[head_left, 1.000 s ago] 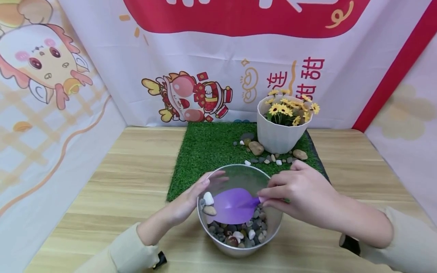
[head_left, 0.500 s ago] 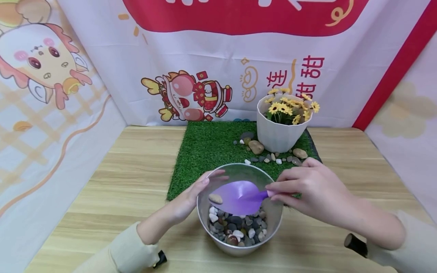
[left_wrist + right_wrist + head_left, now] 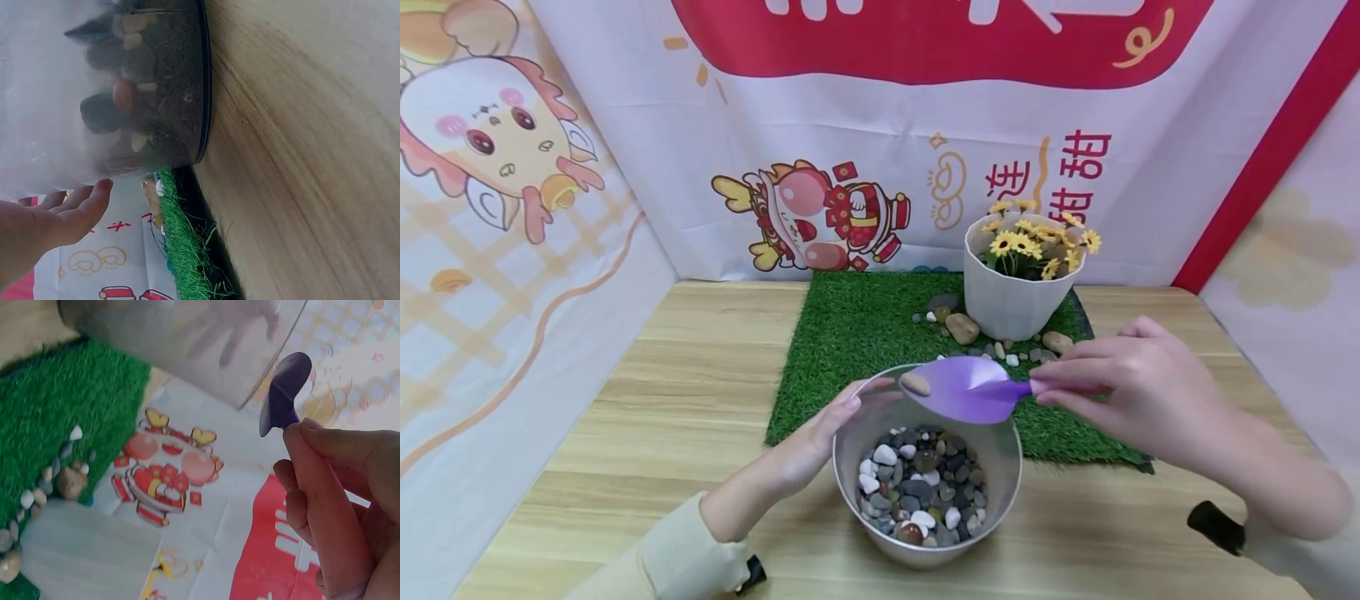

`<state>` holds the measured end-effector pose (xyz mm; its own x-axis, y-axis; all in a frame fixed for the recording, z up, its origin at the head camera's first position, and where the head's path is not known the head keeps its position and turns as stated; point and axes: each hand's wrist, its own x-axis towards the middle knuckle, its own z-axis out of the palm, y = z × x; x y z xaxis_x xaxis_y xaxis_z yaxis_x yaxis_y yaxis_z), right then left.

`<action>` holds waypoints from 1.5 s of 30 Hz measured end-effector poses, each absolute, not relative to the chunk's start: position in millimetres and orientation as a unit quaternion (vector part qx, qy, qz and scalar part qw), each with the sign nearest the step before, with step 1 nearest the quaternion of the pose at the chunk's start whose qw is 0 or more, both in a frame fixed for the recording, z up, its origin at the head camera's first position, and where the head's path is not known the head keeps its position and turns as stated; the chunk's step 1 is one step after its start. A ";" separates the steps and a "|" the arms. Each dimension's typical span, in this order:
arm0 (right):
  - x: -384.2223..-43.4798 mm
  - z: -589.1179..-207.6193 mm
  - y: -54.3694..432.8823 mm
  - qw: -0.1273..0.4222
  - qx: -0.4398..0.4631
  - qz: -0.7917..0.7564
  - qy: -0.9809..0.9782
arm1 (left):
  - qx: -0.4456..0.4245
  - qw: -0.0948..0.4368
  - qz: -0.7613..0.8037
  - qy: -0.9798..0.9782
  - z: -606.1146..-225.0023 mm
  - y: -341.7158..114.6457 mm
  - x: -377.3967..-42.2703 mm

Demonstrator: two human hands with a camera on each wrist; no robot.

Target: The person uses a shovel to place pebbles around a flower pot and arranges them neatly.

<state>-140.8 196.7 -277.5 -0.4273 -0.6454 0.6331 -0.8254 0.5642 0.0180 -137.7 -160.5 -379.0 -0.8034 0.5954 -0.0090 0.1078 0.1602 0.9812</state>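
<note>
Gripping the scoop [image 3: 966, 392], our right hand [image 3: 1138, 392] rose to the bucket's [image 3: 925, 555] one o'clock, one stone [image 3: 915, 384] still aboard. Our left hand [image 3: 816, 433] touched ten, fingers straight

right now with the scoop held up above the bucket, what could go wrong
The stone lies near the tip of the purple scoop, so it might slide off if the right hand tilts. The left hand is spread against the side of the bucket rather than gripping it, so a knock from the scoop could shift the bucket.
</note>
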 end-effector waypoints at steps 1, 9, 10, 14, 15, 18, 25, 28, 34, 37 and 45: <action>-141.9 -276.2 198.9 0.303 0.436 0.145 -0.835 | 0.242 0.202 0.603 0.733 -378.9 -160.3 -137.8; -152.1 -272.4 220.9 0.299 0.380 0.130 -0.866 | 0.250 0.201 0.610 0.725 -379.1 -159.5 -137.8; -153.6 -273.4 223.5 0.298 0.375 0.130 -0.868 | 0.250 0.201 0.611 0.724 -379.1 -159.4 -137.8; -161.3 -280.0 232.5 0.301 0.374 0.131 -0.867 | 0.250 0.202 0.610 0.724 -379.1 -159.6 -138.0; -163.2 -282.1 234.9 0.303 0.374 0.133 -0.866 | 0.249 0.203 0.610 0.724 -379.1 -159.6 -138.1; -168.9 -289.6 241.8 0.303 0.370 0.132 -0.868 | 0.247 0.205 0.609 0.725 -379.5 -159.9 -138.3; -173.9 -309.4 258.1 0.238 0.301 0.088 -0.919 | 0.248 0.204 0.609 0.726 -380.4 -159.8 -138.2; -177.6 -322.5 264.3 0.232 0.292 0.085 -0.924 | 0.250 0.200 0.608 0.727 -380.8 -159.9 -138.2; -187.1 -345.8 277.1 0.185 0.243 0.075 -0.949 | 0.250 0.200 0.607 0.728 -380.8 -160.4 -138.6; -192.7 -352.6 282.0 0.139 0.216 0.064 -0.964 | 0.249 0.202 0.605 0.729 -381.0 -160.3 -138.7; -209.5 -361.4 284.4 0.057 0.192 0.044 -0.979 | 0.248 0.202 0.608 0.727 -381.3 -160.2 -138.3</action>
